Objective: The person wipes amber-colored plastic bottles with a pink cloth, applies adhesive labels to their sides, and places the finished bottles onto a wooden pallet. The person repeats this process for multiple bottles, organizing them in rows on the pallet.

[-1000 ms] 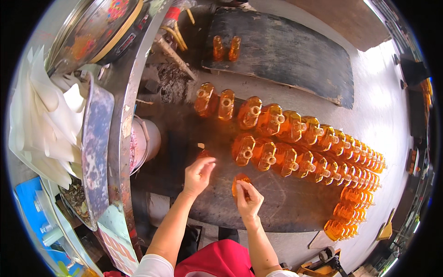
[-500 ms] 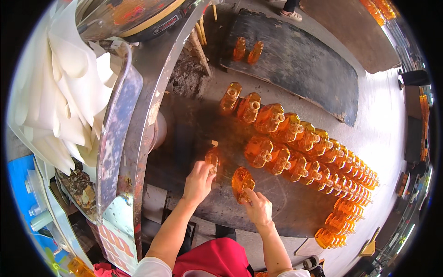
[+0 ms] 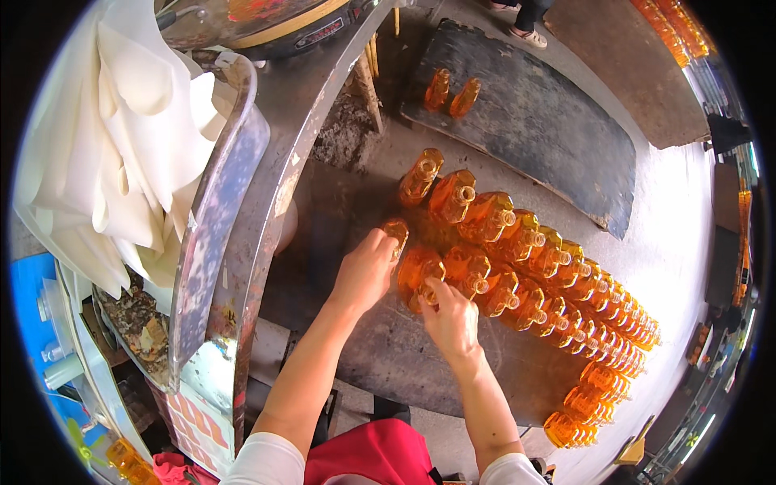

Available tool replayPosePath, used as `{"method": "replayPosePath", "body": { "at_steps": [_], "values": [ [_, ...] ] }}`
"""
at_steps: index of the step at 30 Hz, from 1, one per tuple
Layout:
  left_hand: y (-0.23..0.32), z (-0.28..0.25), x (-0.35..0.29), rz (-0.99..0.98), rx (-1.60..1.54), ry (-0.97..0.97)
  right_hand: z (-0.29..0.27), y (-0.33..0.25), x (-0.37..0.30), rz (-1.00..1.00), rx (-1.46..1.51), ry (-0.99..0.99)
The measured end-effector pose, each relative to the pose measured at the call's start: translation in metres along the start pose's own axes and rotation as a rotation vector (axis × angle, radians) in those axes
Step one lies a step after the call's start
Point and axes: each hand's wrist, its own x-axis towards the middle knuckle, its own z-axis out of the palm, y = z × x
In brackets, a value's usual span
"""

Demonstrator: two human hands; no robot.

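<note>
Head view: a broad, dark brown, stained tabletop (image 3: 380, 347) lies beneath my arms, and beyond it stands a second tabletop, a worn black board (image 3: 533, 129). To my left, large creamy-white, wavy sheets (image 3: 97, 145) bulge beside a curved, blue-and-white mottled panel (image 3: 228, 194). Long rows of clear amber, faceted bottles (image 3: 550, 250) run away to the right over the dark surface.

My left hand (image 3: 365, 273) reaches a little farther out than my right hand (image 3: 454, 319). On the left, my fingers are closed around the near side of a clear amber bottle, the left-hand bottle (image 3: 396, 229), which sits near the heads of the rows. On the right, my thumb and fingers pinch the neck end of another, the right-hand bottle (image 3: 412, 271), just beside the first bottle (image 3: 466, 271) of the nearer row; I cannot tell whether those two touch.

Half a second ago both held bottles were closer to me, the right-hand one well apart from its row; now they have come up to the rows. My whole view has swung a bit as well. Smallest to my eye, two amber bottles (image 3: 437, 90) stand together on the black board, just as before.
</note>
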Motion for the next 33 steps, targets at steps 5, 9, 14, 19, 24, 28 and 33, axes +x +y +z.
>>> {"method": "replayPosePath", "body": {
  "at_steps": [5, 9, 14, 19, 24, 28, 33],
  "values": [
    [-0.006, 0.01, 0.007, 0.018, -0.036, 0.007, 0.009, 0.011, 0.029, 0.009, -0.042, 0.011],
    [-0.005, 0.016, 0.004, -0.033, -0.057, 0.004, 0.016, 0.014, 0.038, 0.068, -0.086, -0.03],
    [0.0, 0.015, 0.006, -0.041, -0.062, -0.012, 0.014, 0.013, 0.043, 0.108, -0.073, -0.028],
    [0.014, 0.005, 0.002, -0.083, 0.005, -0.121, 0.01, 0.007, 0.045, 0.142, -0.2, -0.158],
    [0.035, -0.02, -0.018, -0.091, 0.059, -0.058, 0.012, 0.009, 0.04, 0.124, -0.145, -0.137],
    [0.057, -0.043, -0.069, -0.074, 0.062, -0.048, 0.003, 0.01, 0.037, 0.143, -0.211, -0.199],
    [0.072, -0.072, -0.165, -0.127, 0.062, -0.252, -0.019, -0.009, 0.04, 0.192, -0.31, -0.279]
  ]
}}
